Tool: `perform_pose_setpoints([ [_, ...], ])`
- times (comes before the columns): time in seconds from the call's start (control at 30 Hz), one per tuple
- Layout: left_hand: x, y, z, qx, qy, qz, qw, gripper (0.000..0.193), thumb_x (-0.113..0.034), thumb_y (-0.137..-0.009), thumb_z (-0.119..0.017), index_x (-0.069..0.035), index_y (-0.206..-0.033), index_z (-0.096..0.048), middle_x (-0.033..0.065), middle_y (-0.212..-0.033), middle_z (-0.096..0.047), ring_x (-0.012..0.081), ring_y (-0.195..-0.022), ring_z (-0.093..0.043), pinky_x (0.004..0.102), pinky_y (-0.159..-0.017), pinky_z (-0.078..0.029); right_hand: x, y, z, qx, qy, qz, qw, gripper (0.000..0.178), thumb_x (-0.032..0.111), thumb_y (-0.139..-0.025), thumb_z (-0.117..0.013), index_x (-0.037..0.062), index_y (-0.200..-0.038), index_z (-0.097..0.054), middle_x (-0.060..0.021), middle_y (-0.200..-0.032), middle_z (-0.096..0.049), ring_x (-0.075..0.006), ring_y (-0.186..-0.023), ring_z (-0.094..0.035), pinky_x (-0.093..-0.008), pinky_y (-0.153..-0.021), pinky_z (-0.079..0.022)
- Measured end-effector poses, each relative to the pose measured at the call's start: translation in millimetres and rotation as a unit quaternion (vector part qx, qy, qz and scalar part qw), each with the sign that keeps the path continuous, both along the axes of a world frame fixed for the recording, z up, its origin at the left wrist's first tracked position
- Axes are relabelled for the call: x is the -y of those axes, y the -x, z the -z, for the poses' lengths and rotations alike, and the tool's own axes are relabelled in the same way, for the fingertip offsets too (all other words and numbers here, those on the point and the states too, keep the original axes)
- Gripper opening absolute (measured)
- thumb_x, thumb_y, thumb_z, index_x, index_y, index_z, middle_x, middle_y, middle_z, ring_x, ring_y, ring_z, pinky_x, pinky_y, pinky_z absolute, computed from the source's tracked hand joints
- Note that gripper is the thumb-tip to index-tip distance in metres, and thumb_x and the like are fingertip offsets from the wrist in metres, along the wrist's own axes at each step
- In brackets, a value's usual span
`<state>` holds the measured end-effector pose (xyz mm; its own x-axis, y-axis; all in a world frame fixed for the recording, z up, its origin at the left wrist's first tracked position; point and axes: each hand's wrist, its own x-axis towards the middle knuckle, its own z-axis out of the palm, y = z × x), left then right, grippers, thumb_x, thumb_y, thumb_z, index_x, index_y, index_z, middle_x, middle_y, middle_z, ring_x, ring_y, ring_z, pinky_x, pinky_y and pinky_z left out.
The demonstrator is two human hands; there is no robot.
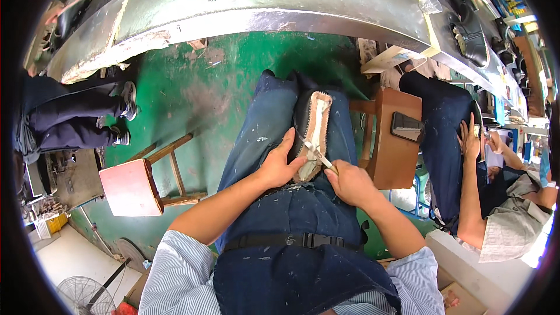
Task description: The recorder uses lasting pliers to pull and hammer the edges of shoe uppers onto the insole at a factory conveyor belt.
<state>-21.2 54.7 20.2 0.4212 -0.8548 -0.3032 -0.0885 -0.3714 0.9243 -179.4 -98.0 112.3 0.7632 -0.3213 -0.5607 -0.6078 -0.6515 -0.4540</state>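
A dark shoe (318,121) lies bottom up across my lap, its toe toward me or away, which I cannot tell. Its underside is a pale insole ringed by a tan, pleated edge. My left hand (280,163) grips the shoe's left side near its close end, thumb over the edge. In my right hand (351,182) is a slim metal hand tool (319,154) with a light handle; its metal end rests at the underside beside my left thumb. Whether it is a knife or pincers is too small to tell.
A metal-topped workbench (256,0) spans the far side, with black shoes (471,44) at its right. A brown stool (396,166) carrying a phone (406,127) stands at my right; beyond it a co-worker's hand (470,140) works. A pinkish stool (131,188) stands left.
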Motion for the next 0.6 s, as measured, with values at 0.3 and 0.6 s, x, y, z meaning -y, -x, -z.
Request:
perform_pose_setpoints([
  [0.3,10,-12,-6,-0.149,-0.023,-0.004,0.989,0.095,-0.028,-0.087,-0.071,0.006,-0.152,-0.010,0.0270,-0.151,-0.032,0.0302,-0.138,-0.039,0.0316,-0.113,-0.030,2,24,17,0.030,-0.026,0.088,0.995,0.032,0.029,-0.098,-0.049,0.0000,-0.097,-0.061,-0.0228,-0.081,-0.065,-0.0429,-0.080,-0.063,-0.0466,-0.072,-0.050],
  [0.6,42,-42,-21,-0.314,-0.012,-0.106,0.943,0.081,-0.025,-0.091,-0.069,0.003,-0.151,-0.022,0.0175,-0.134,-0.053,0.0242,-0.122,-0.053,0.0367,-0.104,-0.042,-9,78,2,0.145,0.081,-0.007,0.986,0.037,0.031,-0.088,-0.063,0.0021,-0.111,-0.065,-0.0150,-0.114,-0.064,-0.0355,-0.108,-0.059,-0.0470,-0.094,-0.046],
])
